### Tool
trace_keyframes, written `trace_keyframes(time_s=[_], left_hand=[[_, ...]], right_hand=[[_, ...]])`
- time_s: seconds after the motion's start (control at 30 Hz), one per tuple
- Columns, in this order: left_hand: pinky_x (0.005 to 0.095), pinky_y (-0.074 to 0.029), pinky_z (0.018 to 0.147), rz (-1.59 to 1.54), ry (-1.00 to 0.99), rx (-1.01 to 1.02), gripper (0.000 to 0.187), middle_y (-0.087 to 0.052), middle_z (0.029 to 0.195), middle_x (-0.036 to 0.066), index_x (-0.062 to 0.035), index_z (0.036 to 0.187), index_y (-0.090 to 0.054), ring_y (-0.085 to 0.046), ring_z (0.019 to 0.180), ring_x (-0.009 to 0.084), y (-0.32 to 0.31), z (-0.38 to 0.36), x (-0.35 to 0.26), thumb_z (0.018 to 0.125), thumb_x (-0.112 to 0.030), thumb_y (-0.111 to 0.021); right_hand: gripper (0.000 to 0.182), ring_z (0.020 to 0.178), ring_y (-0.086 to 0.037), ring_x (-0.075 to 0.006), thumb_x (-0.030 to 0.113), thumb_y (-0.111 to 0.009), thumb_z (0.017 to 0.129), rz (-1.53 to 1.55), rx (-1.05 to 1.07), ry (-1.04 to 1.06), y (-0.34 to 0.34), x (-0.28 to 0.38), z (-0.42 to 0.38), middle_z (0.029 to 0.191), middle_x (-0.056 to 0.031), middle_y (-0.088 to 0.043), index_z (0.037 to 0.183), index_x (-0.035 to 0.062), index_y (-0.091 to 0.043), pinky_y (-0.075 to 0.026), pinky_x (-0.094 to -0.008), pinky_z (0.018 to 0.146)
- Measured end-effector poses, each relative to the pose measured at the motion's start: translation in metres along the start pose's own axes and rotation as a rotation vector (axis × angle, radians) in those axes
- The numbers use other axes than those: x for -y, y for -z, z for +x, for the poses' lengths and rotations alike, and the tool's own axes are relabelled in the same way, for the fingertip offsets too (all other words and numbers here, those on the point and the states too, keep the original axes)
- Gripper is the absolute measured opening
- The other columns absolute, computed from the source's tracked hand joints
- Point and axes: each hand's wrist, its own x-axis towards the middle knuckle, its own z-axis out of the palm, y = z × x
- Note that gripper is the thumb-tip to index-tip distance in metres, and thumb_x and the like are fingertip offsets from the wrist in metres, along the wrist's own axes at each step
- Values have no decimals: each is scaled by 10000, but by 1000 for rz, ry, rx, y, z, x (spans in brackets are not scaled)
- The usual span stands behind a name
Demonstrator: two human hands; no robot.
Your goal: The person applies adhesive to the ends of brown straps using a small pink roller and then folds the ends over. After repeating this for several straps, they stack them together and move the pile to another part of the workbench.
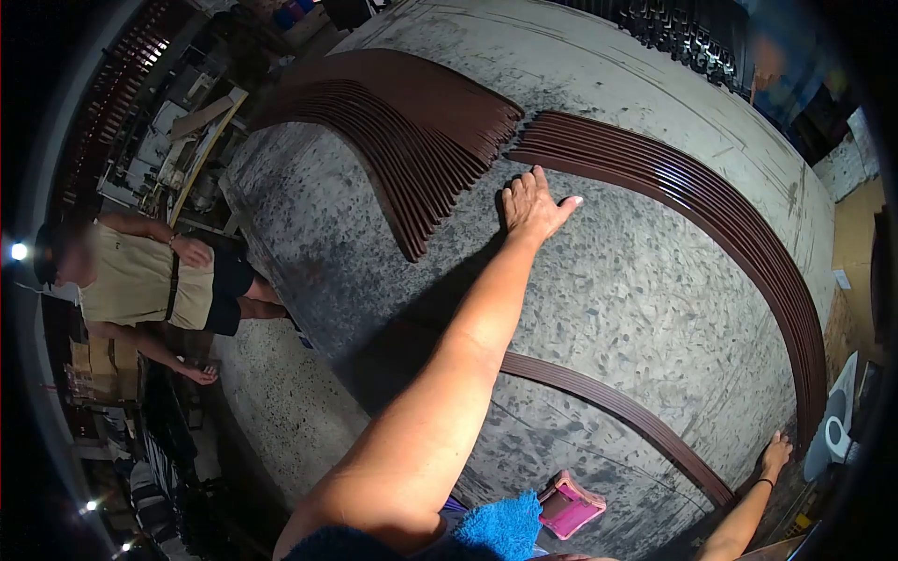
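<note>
My left hand (pixel 533 206) reaches across the worn grey table, its thumb out to the side and its index fingertip at the near edge of a bundle of long, glossy brown strips (pixel 673 173). Nothing is in that hand. The bundle lies side by side and looks curved through the wide lens. At its other end, on the far right, is my right hand (pixel 776 453), with a dark band on the wrist. Its fingers are too small to tell whether they grip the strips. Left of the bundle, more brown strips (pixel 374 103) lie fanned out.
A single brown strip (pixel 617 407) crosses the table (pixel 636 280) nearer me. By my body lie a pink, box-like object (pixel 571 505) and a blue towel-like cloth (pixel 500 524). Another person (pixel 140 276) stands at the left. A white ring-shaped part (pixel 837 435) is at the right edge.
</note>
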Motion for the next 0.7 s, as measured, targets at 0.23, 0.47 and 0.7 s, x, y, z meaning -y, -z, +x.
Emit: trace_keyframes(time_s=[0.23, 0.47, 0.7], left_hand=[[416, -366, 914, -8, -55, -92, 804, -534, 1145, 134, -37, 1342, -479, -485, 1067, 293, -1, -16, 8, 832, -657, -532], [472, -243, 1083, -19, -280, -33, 674, -377, 1402, 155, -42, 1427, -365, -343, 1281, 346, 6, -57, 26, 926, -481, -473], [471, -115, 1172, 20, -245, 155, 728, -232, 1543, 134, -61, 1487, -244, -160, 1435, 344, 4, -58, 30, 949, -524, -406]], right_hand=[[574, 1359, -309, -437, 403, -344, 1017, -52, -1, 29, 9, 8, -12, 1485, -283, -285, 1427, 2, -371, -276, -466, 1126], [553, 1355, -331, -419, 357, -389, 1007, -26, -19, 91, 13, 10, -35, 1470, -265, -333, 1417, -14, -384, -308, -461, 1105], [537, 1356, -351, -371, 342, -422, 1002, 76, -19, 182, -1, -11, -26, 1474, -228, -358, 1405, -13, -403, -327, -436, 1090]])
